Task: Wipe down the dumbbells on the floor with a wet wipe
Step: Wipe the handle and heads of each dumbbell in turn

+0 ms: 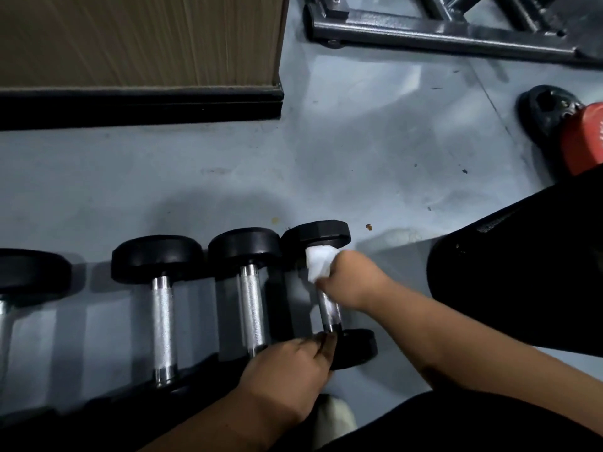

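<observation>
Several black dumbbells with chrome handles lie side by side on the grey floor (359,141). On the rightmost dumbbell (329,313), my right hand (354,278) presses a white wet wipe (318,262) against the top of the handle, just under its far head (321,233). My left hand (290,370) grips the near head of that same dumbbell. Two more dumbbells (251,298) (161,321) lie to its left, and a further one (19,272) is cut off at the left edge.
A wooden panel with a black base (140,60) stands at the back left. A grey metal frame (440,31) lies at the back right. A black and red weight (567,125) sits at the right edge. My dark-clothed knee (522,272) is on the right.
</observation>
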